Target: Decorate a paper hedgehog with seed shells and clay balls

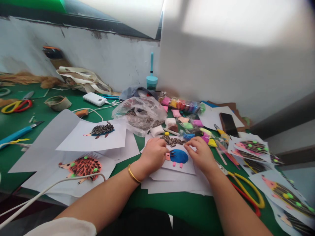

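A blue clay hedgehog [180, 156] with a pink face and pink feet lies on white paper between my hands. A few dark striped seeds stick to it near the face. My left hand [154, 154], with a gold bangle at the wrist, has its fingers pressed together at the hedgehog's face; what they may hold is too small to tell. My right hand [200, 152] is at the hedgehog's upper right, thumb and index finger bent close together by the seeds; anything between them cannot be made out. Loose sunflower seeds [173, 141] lie just above the hedgehog.
A plastic bag of seeds [140, 114] and colored clay packets [188, 125] stand beyond my hands. Finished hedgehog pictures lie left [85, 167] and right [285, 193]. Yellow-and-red scissors [248, 193] rest by my right forearm, a phone [228, 124] behind. A white cable [49, 185] crosses the left papers.
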Motion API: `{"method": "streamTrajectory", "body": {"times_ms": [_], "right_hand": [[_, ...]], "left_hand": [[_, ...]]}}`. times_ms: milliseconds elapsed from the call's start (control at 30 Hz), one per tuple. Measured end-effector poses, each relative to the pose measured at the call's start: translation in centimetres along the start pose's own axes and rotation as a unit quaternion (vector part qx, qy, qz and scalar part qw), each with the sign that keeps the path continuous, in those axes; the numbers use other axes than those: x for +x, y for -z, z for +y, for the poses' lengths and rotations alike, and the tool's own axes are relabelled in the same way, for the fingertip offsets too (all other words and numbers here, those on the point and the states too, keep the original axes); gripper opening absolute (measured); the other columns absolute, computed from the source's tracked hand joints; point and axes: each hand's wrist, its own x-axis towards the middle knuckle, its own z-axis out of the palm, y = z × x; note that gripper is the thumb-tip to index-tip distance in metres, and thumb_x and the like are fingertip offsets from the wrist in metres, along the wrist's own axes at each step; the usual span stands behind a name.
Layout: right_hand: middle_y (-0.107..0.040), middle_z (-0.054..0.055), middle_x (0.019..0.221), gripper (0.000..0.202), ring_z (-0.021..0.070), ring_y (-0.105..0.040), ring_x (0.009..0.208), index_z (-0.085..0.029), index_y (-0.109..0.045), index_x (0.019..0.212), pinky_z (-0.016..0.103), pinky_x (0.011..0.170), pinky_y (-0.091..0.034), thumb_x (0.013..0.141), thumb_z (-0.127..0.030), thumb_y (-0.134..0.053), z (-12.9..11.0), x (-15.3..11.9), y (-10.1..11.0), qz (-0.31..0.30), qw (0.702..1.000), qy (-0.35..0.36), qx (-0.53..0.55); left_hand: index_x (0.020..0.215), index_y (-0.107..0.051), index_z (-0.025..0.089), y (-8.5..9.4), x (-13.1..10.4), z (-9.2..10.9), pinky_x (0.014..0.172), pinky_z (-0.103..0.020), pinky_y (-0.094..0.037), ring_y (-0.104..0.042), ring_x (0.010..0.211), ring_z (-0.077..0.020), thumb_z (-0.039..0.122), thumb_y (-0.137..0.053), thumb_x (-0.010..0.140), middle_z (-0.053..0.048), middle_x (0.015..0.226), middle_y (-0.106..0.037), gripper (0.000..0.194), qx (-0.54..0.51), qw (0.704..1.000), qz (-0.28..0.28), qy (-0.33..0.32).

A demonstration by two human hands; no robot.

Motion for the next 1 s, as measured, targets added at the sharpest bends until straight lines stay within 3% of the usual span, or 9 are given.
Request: {"method": "streamTrajectory", "body": {"times_ms": [133,267,467,767,1000], "right_hand": [[-0.063,0.008,0.095,0.020,0.0234,-0.059,0.089,-0.020,-0.074,0.094,0.038,0.082,-0.047,0.091,-0.025,-0.055,1.6,0.5,-0.5,-0.001,0.999,-0.026,-0.048],[-0.065,0.008,0.099,0.026,0.0226,-0.059,0.091,-0.022,-0.075,0.107,0.037,0.082,-0.047,0.090,-0.020,-0.055,1.7,0.8,-1.7,-0.027,0.997,-0.015,-0.066],[-0.068,0.008,0.093,0.021,0.0216,-0.059,0.090,-0.022,-0.079,0.093,0.034,0.083,-0.046,0.090,-0.021,-0.058,1.5,1.0,-1.4,-0.042,0.992,-0.002,-0.117],[-0.067,0.007,0.098,0.030,0.0218,-0.056,0.090,-0.030,-0.076,0.110,0.033,0.080,-0.042,0.092,-0.021,-0.054,0.9,1.2,-2.0,-0.064,0.983,0.008,-0.175],[-0.067,0.007,0.096,0.019,0.0219,-0.056,0.090,-0.023,-0.077,0.096,0.033,0.080,-0.042,0.091,-0.029,-0.060,0.5,1.2,-1.5,-0.051,0.983,-0.024,-0.176]], "left_hand": [[0.083,-0.078,0.023,0.2,0.2,-0.5,0.075,-0.037,-0.041,-0.057,0.083,-0.0212,0.008,-0.057,0.078,-0.006,0.087,-0.066,0.027,0.018,0.999,0.014,0.043],[0.086,-0.078,0.023,0.4,0.4,-0.6,0.078,-0.038,-0.042,-0.058,0.086,-0.0225,0.006,-0.057,0.076,-0.006,0.088,-0.067,0.029,0.027,0.996,0.005,0.080],[0.088,-0.078,0.023,0.5,0.4,-0.6,0.080,-0.039,-0.043,-0.059,0.089,-0.0235,0.009,-0.057,0.078,-0.006,0.091,-0.068,0.027,0.026,0.995,-0.014,0.096],[0.089,-0.077,0.024,0.5,0.5,-0.3,0.082,-0.039,-0.043,-0.060,0.090,-0.0233,0.012,-0.056,0.081,-0.006,0.094,-0.069,0.026,0.031,0.993,-0.035,0.110],[0.088,-0.077,0.024,0.2,0.4,-0.5,0.081,-0.039,-0.043,-0.061,0.090,-0.0237,0.014,-0.057,0.083,-0.007,0.094,-0.069,0.023,0.029,0.994,-0.034,0.102]]}}
